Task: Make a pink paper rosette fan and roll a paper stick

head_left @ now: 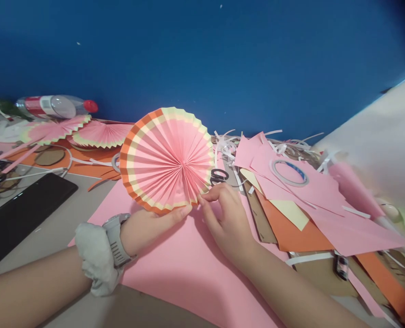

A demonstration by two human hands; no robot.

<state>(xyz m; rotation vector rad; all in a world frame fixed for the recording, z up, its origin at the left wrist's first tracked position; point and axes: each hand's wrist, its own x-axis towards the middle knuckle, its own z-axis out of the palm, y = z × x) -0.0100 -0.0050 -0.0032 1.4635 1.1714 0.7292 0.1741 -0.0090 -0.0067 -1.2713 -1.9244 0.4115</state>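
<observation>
A round pleated paper fan (168, 159), pink with a pale yellow rim and an orange edge along its left side, is held up between my two hands. My left hand (157, 228) grips its lower edge from below, thumb in front and the other fingers hidden behind it. With thumb and forefinger, my right hand (224, 212) pinches the rim at the lower right. A large sheet of pink paper (188, 269) lies beneath both hands. Just past my right hand, black scissor handles (219, 176) show beside the fan.
Pink sheets (342, 223) and a tape roll (289, 173) lie at right over orange paper (294, 232) and cardboard. At left are a black phone-like slab (28, 214), more pleated fans (99, 134) and a bottle (55, 106) on its side. A blue wall (188, 54) rises behind.
</observation>
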